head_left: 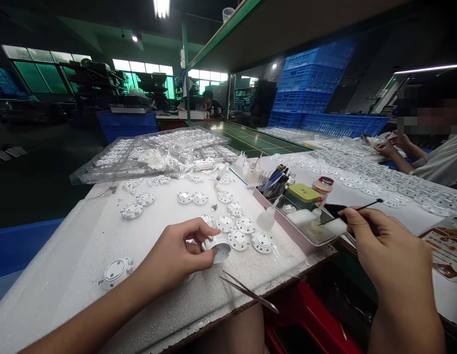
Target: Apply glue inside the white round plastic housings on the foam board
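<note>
My left hand (184,248) pinches a round white part (221,250), tilted so that its hollow side shows, over the white foam-covered table (158,314). Beyond and beside it lie several similar round white parts (262,242) with dark spots on their faces. At the right, my right hand (386,250) holds a thin stick (369,204) with a dark tip, fingers closed round it. That hand is near the right end of a pink tray (283,231). Metal tweezers (248,291) lie across the table's front edge.
The tray carries pens (276,179), a yellow-lidded tin (304,192) and a small bottle (323,187). Clear plastic trays (99,167) of small parts stand behind. A red stool (305,314) is below. Another person's hands (388,146) work at the right, near blue crates (305,88).
</note>
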The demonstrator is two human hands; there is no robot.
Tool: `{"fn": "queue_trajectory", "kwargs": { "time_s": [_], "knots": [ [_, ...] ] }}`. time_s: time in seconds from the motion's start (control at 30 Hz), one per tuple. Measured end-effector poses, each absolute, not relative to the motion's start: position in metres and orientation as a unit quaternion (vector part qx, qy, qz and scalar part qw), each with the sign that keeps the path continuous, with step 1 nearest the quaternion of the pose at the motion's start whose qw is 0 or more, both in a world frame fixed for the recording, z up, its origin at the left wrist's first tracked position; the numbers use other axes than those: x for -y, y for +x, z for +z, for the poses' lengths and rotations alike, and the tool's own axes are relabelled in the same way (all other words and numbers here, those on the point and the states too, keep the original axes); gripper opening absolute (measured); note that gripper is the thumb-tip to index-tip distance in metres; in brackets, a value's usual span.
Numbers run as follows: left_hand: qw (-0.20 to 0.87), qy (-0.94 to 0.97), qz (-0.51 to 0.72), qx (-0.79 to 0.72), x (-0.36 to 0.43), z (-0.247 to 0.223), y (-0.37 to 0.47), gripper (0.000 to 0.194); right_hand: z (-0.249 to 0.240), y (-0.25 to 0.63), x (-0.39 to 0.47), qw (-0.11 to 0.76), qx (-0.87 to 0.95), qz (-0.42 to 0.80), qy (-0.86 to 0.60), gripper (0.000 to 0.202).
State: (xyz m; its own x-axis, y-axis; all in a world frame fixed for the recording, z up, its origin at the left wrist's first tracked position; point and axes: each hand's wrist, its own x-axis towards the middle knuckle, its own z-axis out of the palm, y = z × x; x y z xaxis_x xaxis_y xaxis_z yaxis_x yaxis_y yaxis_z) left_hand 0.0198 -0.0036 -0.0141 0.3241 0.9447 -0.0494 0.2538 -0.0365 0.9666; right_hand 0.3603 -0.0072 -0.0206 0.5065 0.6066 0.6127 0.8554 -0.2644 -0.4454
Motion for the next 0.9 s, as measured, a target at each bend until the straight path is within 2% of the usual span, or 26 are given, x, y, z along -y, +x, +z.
{"fn": "queue_trajectory", "kwargs": {
  "time_s": [0.33, 0.57, 0.67, 0.8, 0.9],
  "knots": [
    [0.510, 0.639, 0.324, -0.476, 0.002, -0.014, 0.020, 0.022, -0.026, 0.357, 0.011, 0.387, 0.532, -0.267, -0.704, 0.036],
    [0.506, 0.642, 0.323, -0.476, 0.001, -0.016, 0.019, 0.024, -0.027, 0.350, 0.010, 0.442, 0.544, -0.216, -0.680, 0.029],
    [0.506, 0.643, 0.319, -0.479, 0.000, -0.017, 0.019, 0.024, -0.033, 0.351, 0.006, 0.435, 0.566, -0.210, -0.669, 0.033],
    [0.505, 0.641, 0.316, -0.483, 0.000, -0.017, 0.019, 0.024, -0.039, 0.355, 0.003, 0.365, 0.613, -0.223, -0.664, 0.048],
    [0.502, 0.642, 0.324, -0.481, 0.001, -0.015, 0.020, 0.021, -0.039, 0.343, 0.013, 0.420, 0.550, -0.261, -0.673, 0.049]
  ]
}}
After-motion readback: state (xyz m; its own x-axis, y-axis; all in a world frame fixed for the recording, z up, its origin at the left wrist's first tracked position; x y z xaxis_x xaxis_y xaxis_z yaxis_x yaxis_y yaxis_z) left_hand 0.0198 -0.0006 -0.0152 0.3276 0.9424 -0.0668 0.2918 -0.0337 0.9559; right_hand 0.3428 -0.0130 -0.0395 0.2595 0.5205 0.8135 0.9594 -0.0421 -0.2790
